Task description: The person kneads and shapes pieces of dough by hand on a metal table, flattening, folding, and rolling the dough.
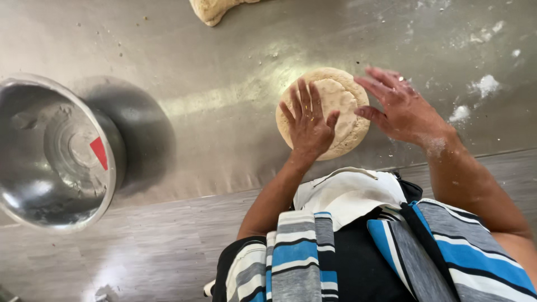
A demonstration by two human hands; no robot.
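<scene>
A round, flattened disc of pale dough [340, 95] lies on the steel worktop [224, 84] near its front edge. My left hand [308, 120] rests flat on the dough's left half, fingers spread and pointing away from me. My right hand [400, 106] is at the dough's right rim, fingers apart and dusted with flour, fingertips touching the edge. Neither hand holds anything.
A large steel mixing bowl [53, 151] with dough residue and a red sticker stands at the left. Another lump of dough [212, 8] lies at the far edge. Flour patches [484, 86] dot the worktop at the right. Grey floor shows below the worktop's edge.
</scene>
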